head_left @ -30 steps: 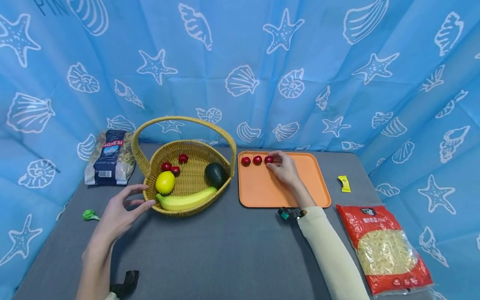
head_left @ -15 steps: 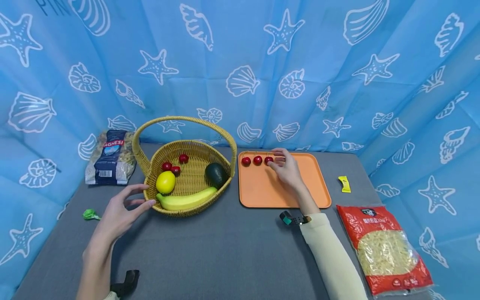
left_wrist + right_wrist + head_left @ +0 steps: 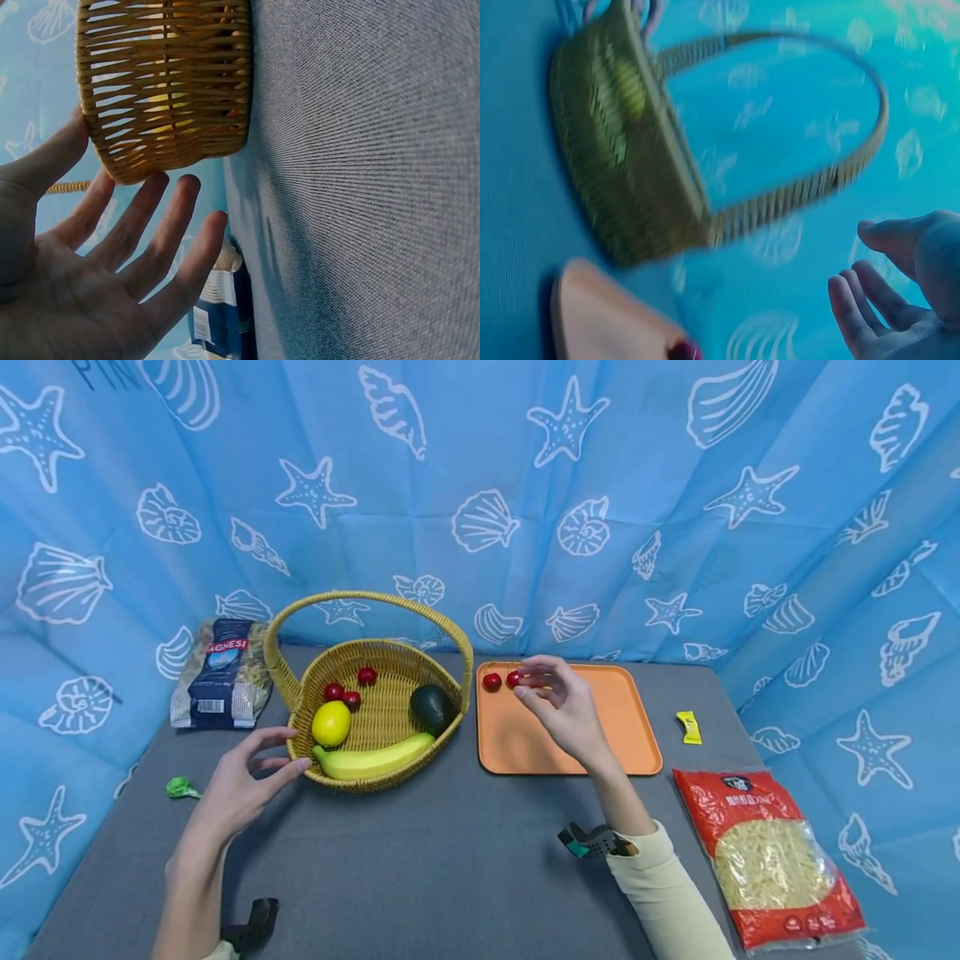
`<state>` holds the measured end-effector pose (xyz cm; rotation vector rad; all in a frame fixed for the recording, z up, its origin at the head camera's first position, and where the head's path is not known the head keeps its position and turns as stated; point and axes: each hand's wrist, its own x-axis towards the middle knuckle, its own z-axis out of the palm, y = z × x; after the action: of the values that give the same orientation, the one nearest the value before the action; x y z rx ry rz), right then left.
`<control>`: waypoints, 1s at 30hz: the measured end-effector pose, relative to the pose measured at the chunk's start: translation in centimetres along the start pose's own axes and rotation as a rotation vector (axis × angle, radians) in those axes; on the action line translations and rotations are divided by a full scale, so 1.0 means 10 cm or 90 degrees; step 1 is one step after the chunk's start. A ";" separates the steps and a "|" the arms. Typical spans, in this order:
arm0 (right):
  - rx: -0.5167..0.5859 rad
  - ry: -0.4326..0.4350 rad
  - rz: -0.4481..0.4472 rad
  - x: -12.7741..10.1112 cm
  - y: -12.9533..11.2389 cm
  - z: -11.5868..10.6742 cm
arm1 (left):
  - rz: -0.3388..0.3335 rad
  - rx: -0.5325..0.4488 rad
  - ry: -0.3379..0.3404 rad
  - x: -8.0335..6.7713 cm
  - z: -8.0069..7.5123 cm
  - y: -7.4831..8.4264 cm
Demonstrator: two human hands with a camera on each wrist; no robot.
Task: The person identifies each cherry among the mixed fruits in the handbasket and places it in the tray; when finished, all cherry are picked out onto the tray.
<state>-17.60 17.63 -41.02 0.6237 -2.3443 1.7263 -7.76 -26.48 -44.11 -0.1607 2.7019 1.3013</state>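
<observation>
My right hand [image 3: 562, 706] hovers relaxed above the flat orange plastic tray [image 3: 630, 727], mid-frame, two red cherries [image 3: 492, 682] visible beside it. Left hand [image 3: 240, 781], spread, should steady the woven yellow wicker basket [image 3: 296, 681] lightly.

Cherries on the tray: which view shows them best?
The head view. It shows two cherries in a row at the far edge of the orange tray, with the right hand over where a third would be. The right wrist view is blurred, catching one red speck. The left wrist view shows none.
</observation>
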 end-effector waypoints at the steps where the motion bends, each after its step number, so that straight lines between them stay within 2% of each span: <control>1: 0.009 -0.010 -0.015 -0.01 -0.07 0.04 | 0.000 -0.001 -0.001 0.00 0.00 0.00; 6: 0.058 -0.075 -0.048 -0.04 -0.33 0.26 | 0.000 -0.002 -0.002 -0.01 -0.01 -0.01; 13: 0.085 -0.164 -0.076 -0.01 -0.49 0.63 | 0.006 0.001 0.004 0.00 0.01 -0.01; 19: 0.108 -0.224 -0.049 0.16 -0.51 0.99 | 0.004 -0.002 0.001 0.00 0.01 0.00; 26: 0.031 -0.291 -0.020 0.52 -0.41 1.41 | 0.000 -0.003 -0.002 0.00 0.01 0.00; 30: 0.010 -0.327 0.022 0.73 -0.30 1.63 | 0.005 -0.002 -0.001 0.00 0.01 0.00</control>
<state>-21.04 -0.15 -40.95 1.1538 -2.6751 1.7632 -7.70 -26.42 -44.20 -0.1483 2.7017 1.3084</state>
